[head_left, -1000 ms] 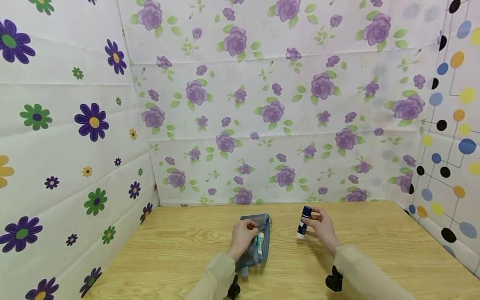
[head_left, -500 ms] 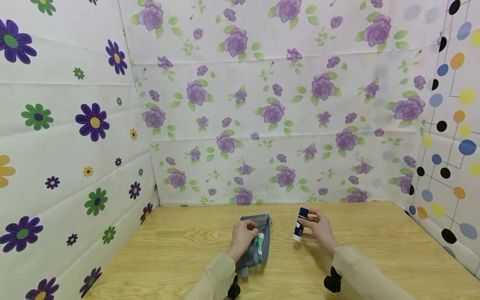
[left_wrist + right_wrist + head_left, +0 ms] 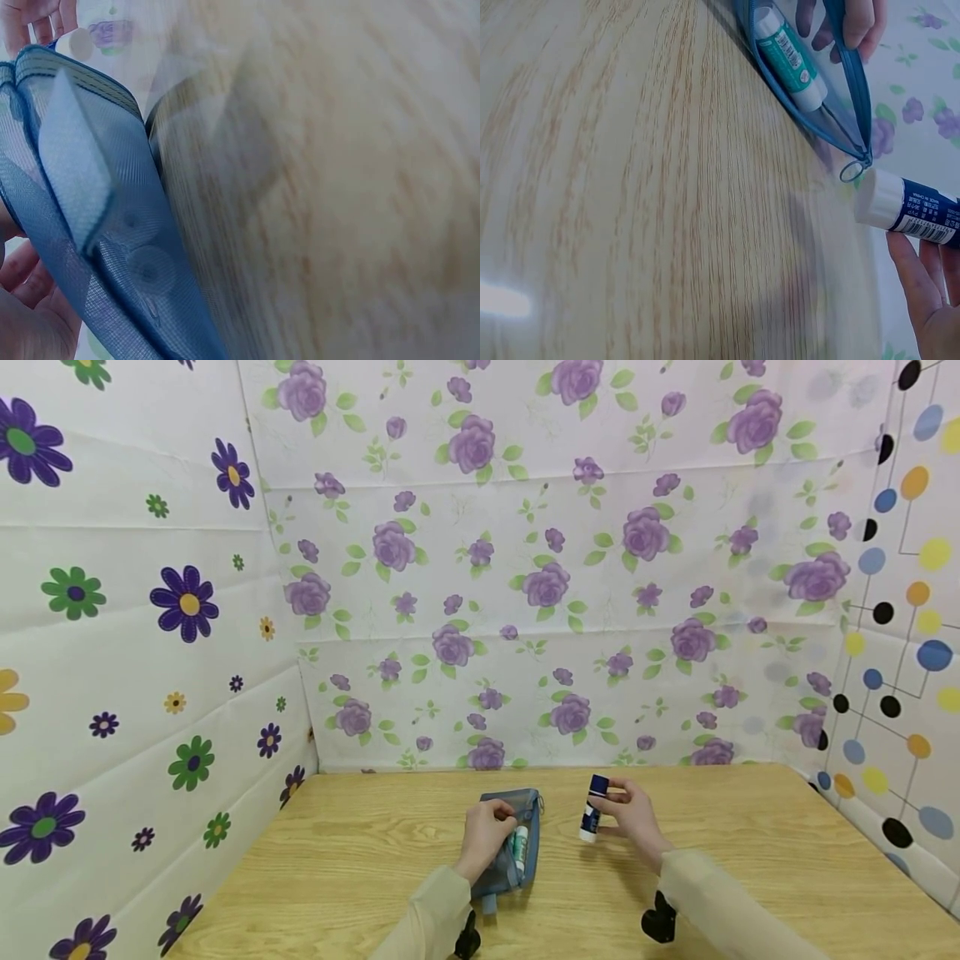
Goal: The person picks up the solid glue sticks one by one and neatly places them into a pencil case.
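My left hand (image 3: 483, 837) pinches the upper edge of a blue mesh zip pouch (image 3: 533, 852), which lies on the table with its mouth held apart. Inside it is a green and white glue stick (image 3: 789, 60), clearly seen in the right wrist view. To the right of the pouch, my right hand (image 3: 636, 818) holds a larger dark blue and white glue stick (image 3: 592, 810) above the table, nearly upright, its white end down. In the left wrist view the mesh side of the pouch (image 3: 142, 225) covers much of my left fingers (image 3: 34, 300).
The wooden table (image 3: 360, 843) runs back to a wall sheet (image 3: 525, 677) printed with purple roses. Patterned sheets also hang on the left and right. A ring zip pull (image 3: 851, 171) hangs at the far end of the pouch.
The dark blue glue stick has moved left toward the pouch in my right hand, tilting a little at first. My left hand and the pouch have stayed where they were.
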`<state>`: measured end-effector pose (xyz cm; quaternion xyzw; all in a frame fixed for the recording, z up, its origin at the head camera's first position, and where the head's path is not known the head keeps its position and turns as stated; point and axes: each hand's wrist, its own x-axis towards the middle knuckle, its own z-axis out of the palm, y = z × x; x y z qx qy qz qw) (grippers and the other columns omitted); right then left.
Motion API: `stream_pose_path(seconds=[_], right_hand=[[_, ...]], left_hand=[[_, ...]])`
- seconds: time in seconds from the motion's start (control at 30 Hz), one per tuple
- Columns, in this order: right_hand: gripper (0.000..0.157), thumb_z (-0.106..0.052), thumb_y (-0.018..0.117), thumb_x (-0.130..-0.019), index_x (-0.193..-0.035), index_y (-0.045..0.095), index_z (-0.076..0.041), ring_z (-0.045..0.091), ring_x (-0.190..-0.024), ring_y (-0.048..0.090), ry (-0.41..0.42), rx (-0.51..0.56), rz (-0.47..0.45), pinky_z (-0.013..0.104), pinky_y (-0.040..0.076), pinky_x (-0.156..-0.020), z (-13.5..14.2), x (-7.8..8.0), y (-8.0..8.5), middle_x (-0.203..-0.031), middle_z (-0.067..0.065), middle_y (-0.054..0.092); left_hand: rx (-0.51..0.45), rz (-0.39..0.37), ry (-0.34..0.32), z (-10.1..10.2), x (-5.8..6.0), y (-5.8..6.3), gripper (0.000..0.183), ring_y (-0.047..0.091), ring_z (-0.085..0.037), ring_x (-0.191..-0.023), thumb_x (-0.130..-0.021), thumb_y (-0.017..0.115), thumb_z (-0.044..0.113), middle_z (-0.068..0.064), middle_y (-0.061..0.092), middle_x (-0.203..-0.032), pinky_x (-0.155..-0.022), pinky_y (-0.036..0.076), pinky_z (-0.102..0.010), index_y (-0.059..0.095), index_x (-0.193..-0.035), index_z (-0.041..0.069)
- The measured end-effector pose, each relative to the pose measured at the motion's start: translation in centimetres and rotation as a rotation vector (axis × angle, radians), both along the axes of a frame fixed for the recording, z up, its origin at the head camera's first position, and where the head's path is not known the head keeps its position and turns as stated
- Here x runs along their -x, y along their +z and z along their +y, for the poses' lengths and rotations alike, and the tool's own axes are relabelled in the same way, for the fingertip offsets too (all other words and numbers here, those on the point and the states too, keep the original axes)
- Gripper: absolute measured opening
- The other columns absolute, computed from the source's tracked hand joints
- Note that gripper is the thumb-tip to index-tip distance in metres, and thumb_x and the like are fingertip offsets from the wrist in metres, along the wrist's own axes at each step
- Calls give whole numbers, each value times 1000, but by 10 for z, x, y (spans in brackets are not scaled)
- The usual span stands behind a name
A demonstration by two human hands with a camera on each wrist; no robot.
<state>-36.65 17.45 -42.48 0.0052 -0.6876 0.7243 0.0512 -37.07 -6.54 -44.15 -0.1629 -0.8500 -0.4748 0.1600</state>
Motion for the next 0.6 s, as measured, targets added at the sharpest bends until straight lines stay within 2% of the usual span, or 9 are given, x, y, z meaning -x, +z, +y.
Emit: stream_pose_path(seconds=[0.4, 0.47, 0.6], right_hand=[[53, -9, 63, -86, -127, 35, 7, 34, -91, 55, 11, -1, 4, 48, 48, -67, -9, 0, 0, -113, 28, 42], [58, -14, 66, -84, -128, 34, 8, 36, -91, 55, 24, -9, 20, 47, 48, -66, -7, 8, -10, -113, 29, 42], [71, -27, 73, -77, -129, 35, 2, 33, -90, 57, 50, 7, 25, 46, 49, -65, 1, 38, -42, -115, 26, 43]], left_hand=[[-3, 4, -2, -1, 0, -1, 7, 52, -13, -63, -81, 62, -1, 1, 57, -73, -53, 43, -28, 66, -86, -1], [-4, 4, -2, -1, -1, 0, 7, 52, -13, -63, -81, 62, -1, 0, 57, -73, -53, 43, -28, 66, -86, -2], [-3, 5, -2, 0, -1, 0, 7, 52, -13, -62, -81, 62, -1, 0, 56, -73, -52, 43, -28, 66, -86, -2]])
